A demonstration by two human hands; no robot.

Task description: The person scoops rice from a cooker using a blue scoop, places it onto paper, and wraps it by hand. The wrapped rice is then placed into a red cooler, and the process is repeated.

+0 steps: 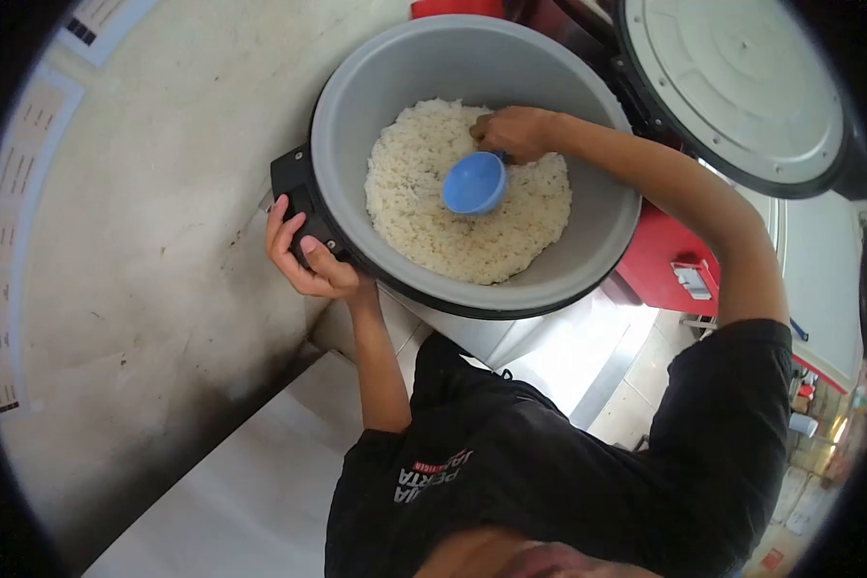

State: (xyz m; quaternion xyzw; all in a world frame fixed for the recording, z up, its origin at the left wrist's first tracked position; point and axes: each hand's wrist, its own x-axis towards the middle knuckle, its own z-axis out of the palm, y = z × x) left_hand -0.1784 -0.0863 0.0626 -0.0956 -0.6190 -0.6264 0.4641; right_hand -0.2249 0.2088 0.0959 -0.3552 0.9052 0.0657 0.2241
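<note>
A large rice cooker [347,116] with a grey inner pot holds white cooked rice [414,222]. Inside the pot, my right hand [515,133] is closed around the handle of a blue scoop [474,183], just over the rice. The scoop's bowl faces up towards me and looks bare inside; its handle is mostly hidden by my fingers. On the pot's left side, my left hand [313,258] grips the cooker's black side handle [297,183], with the thumb in front and the fingers curled at its outer side.
The cooker's round lid [742,82] stands raised at the upper right. A stained pale wall [164,193] rises close on the left, with paper sheets [19,222] on it. A red panel [665,255] and a white surface [819,279] lie to the right. Floor tiles [636,405] show below.
</note>
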